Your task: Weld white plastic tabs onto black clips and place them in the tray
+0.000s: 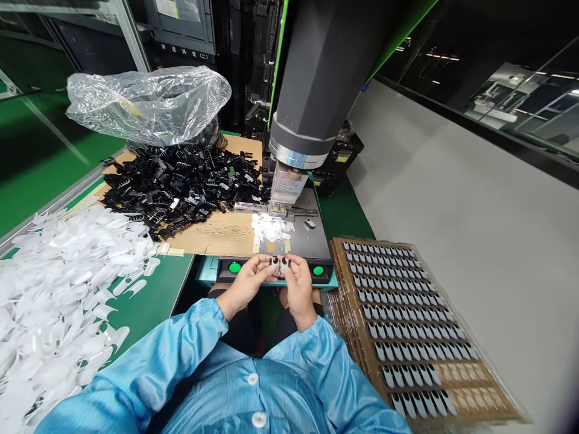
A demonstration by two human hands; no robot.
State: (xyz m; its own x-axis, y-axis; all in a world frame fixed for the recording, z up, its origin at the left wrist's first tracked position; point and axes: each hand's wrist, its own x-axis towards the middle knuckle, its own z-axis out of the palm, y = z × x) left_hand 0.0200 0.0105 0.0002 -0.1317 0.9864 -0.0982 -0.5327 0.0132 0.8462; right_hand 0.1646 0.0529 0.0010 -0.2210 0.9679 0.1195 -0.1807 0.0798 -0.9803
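My left hand (250, 280) pinches a small grey-and-black plastic part (274, 266) between thumb and fingers. A matching grey-and-black part is gripped in my right hand (298, 288), close beside the first. Both hands are in front of the press base, between its two green buttons, the left button (234, 267) and the right button (318, 270). Behind them, a little heap of white film pieces (270, 227) lies on the metal plate. One more small part (309, 223) rests on that plate, right of the press fixture (287, 187).
Black plastic parts (181, 187) are heaped on cardboard at the back left, below a clear plastic bag (149, 102). White film pieces (67, 289) cover the left table. Stacked trays (339, 253) at right hold rows of grey-and-black parts. The press head (312, 84) hangs above the plate.
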